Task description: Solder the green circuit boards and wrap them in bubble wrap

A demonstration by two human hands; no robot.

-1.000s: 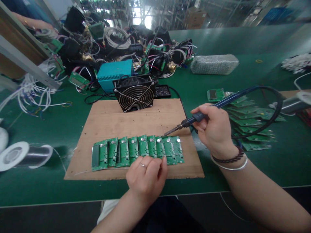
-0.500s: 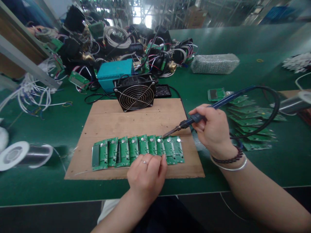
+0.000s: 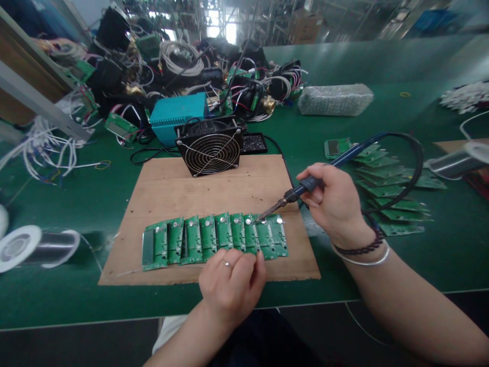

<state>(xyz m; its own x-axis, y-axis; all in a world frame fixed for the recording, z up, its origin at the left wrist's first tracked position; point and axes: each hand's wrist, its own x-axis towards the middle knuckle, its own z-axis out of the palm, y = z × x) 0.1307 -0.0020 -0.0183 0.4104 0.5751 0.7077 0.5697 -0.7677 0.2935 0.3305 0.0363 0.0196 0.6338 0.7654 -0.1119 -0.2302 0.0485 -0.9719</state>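
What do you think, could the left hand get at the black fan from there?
Probably yes: the left hand need only pass over the green boards and cardboard to the black fan. The soldering iron, in the right hand, lies right of that path.

Boards (image 3: 222, 232) on cardboard (image 3: 214, 196) — seemingly overlapping

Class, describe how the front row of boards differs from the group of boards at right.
The front row of boards lies on cardboard; the right-hand group lies on the green table. The front row spreads from side to side; the right-hand group spreads mostly away from the person. Both are green circuit boards that overlap one another.
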